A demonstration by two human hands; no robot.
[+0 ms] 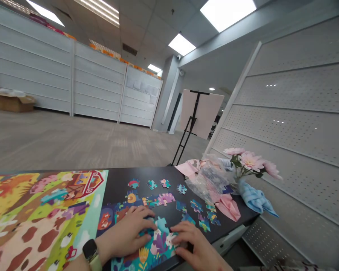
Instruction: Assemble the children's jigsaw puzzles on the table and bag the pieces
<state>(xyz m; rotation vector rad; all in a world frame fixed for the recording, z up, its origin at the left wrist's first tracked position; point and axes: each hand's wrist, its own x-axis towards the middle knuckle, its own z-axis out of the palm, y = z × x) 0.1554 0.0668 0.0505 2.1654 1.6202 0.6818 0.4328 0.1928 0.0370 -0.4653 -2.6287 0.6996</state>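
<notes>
A partly joined jigsaw puzzle [158,244] lies on the black table, its teal part showing purple leaves, a white rabbit and a yellow flower. My left hand [132,229] rests over its left side, fingers spread and lying flat on the pieces. At the right edge of the same part is my right hand [190,241], its fingertips touching the pieces and its thumb apart from the fingers. A row of joined purple pieces [166,198] runs behind my hands. Loose puzzle pieces [196,205] lie to the right, and others, like the red one [133,183], lie farther back.
A large farm picture board [45,222] covers the table's left side. Clear plastic wrapping [209,180], pink cloth [228,207], a blue cloth [255,197] and pink flowers [251,161] crowd the right end. Beyond stand an easel [202,113] and a perforated panel [285,128].
</notes>
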